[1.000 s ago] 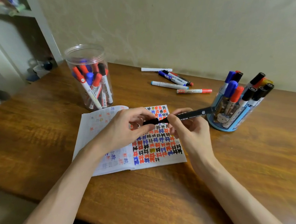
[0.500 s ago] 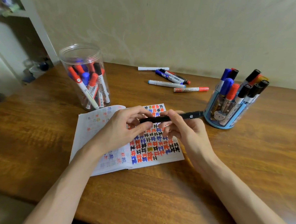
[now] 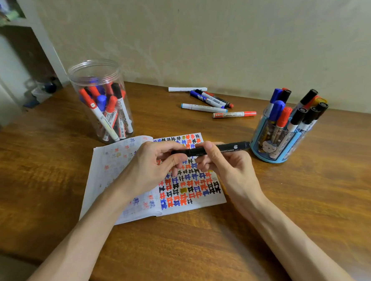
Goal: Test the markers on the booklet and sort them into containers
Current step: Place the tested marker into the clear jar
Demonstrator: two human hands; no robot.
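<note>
A black marker (image 3: 227,147) lies level above the open booklet (image 3: 190,184), whose right page is covered in red, blue and black marks. My left hand (image 3: 154,166) pinches its capped left end. My right hand (image 3: 226,164) grips the barrel near the middle. A clear plastic jar (image 3: 100,100) with several markers stands at the left. At the right, a blue round holder (image 3: 282,133) carries several more, just past the marker's right tip.
Several loose markers (image 3: 212,105) and a white strip (image 3: 187,89) lie at the back of the wooden table (image 3: 195,245), near the wall. A white shelf unit (image 3: 16,49) stands off the table's left edge.
The black marker has tilted from a slant to nearly level. Both hands have kept their hold on it above the booklet, and the marker's left end now sits inside the left hand's pinch.
</note>
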